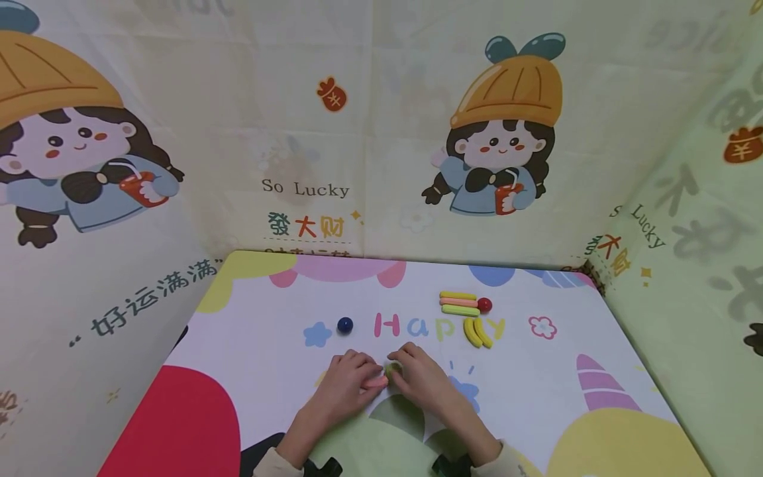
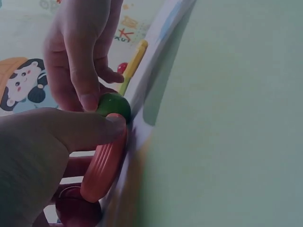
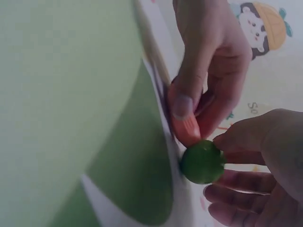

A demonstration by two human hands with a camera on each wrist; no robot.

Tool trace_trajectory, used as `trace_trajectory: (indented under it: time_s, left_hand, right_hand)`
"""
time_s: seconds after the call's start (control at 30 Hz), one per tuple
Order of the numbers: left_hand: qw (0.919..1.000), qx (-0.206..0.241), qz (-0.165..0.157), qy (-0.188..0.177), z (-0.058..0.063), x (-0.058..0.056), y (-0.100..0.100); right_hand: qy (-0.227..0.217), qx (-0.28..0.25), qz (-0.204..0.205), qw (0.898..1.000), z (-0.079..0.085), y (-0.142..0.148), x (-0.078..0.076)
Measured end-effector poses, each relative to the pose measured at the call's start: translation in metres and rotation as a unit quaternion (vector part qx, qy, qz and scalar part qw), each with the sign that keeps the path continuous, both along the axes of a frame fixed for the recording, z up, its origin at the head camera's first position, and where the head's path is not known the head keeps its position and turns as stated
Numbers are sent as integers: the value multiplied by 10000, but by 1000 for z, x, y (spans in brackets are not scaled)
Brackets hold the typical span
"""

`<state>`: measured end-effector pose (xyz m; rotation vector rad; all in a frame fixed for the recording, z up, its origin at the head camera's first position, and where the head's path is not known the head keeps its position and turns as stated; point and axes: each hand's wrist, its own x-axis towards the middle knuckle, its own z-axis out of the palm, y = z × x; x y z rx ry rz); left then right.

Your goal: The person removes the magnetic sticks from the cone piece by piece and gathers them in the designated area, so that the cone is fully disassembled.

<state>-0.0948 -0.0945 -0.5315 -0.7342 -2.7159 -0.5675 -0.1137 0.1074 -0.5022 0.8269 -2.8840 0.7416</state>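
Note:
My left hand (image 1: pixel 347 383) grips a pink ridged stick (image 2: pixel 105 163) with rounded ends, the thumb pressed along its upper end. Below that stick, by the left fingers, sits a dark red ball (image 2: pixel 78 208), hidden under the hand in the head view. My right hand (image 1: pixel 422 376) pinches a shiny green ball (image 3: pixel 203 161) between thumb and fingers. Ball and stick meet end to end, low over the tabletop, in front of the body.
Behind the hands lies a dark blue ball (image 1: pixel 345 325). To the right, yellow, pink and green sticks (image 1: pixel 459 303) lie side by side by a red ball (image 1: pixel 485 305). Two yellow curved pieces (image 1: pixel 478 332) lie nearer. Printed cloth walls (image 1: pixel 381 152) enclose the table (image 1: pixel 268 331).

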Motion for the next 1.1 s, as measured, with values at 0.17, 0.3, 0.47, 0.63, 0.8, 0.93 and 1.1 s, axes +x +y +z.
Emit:
trace_trajectory:
  time_s: [0.17,0.3,0.47,0.63,0.8,0.93,1.1]
  left_hand:
    - [9999,-12,-58,95,-4,2,0]
    - [9997,6,-81,209,-5,2,0]
    - [9999,-7,-86,130,-6,3,-1]
    - [9998,16,-84,170,-7,3,0]
    - [9986,93,-108,507,-9,2,0]
    - [9984,114,-74,554,-9,3,0]
    - [9987,86,5,512,-8,3,0]
  right_hand:
    - [-99,348,214,9991,-5,-4,3]
    - [-159,467,273,9984,-7,-6,3]
    - [-87,531,282,9982,-10,-7,3]
    - [-163,502,143,9985,-12,-8,2]
    - [-105,346,-251,9990,-11,-3,2]
    - [70,70,-389,9992,-6,3,0]
    - [160,-14,-577,9982,2,13,-8]
